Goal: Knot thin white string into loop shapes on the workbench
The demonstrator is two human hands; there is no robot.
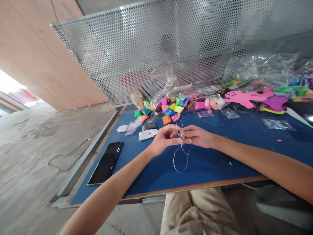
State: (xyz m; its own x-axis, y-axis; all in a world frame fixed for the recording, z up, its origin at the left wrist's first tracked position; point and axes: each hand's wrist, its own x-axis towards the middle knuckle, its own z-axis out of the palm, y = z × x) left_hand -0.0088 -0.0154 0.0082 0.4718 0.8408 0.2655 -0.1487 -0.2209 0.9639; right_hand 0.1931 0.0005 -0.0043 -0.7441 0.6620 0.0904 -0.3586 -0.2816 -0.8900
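Note:
A thin silvery wire (174, 160) is bent into loops, one rising above my fingers and a larger one hanging below. My left hand (164, 138) pinches the wire at its twisted middle, thumb and fingers closed. From the other side my right hand (197, 136) grips the same spot, fingertips meeting those of the left. Both hands are held over the front part of the blue table (151, 176). The exact twist between the fingertips is partly hidden.
A black phone (105, 163) lies at the table's left. Behind my hands are several colourful clay packets (167, 119), a white packet (148, 134) and a pink figure-shaped piece (246, 98). A perforated metal panel (146, 42) stands along the back.

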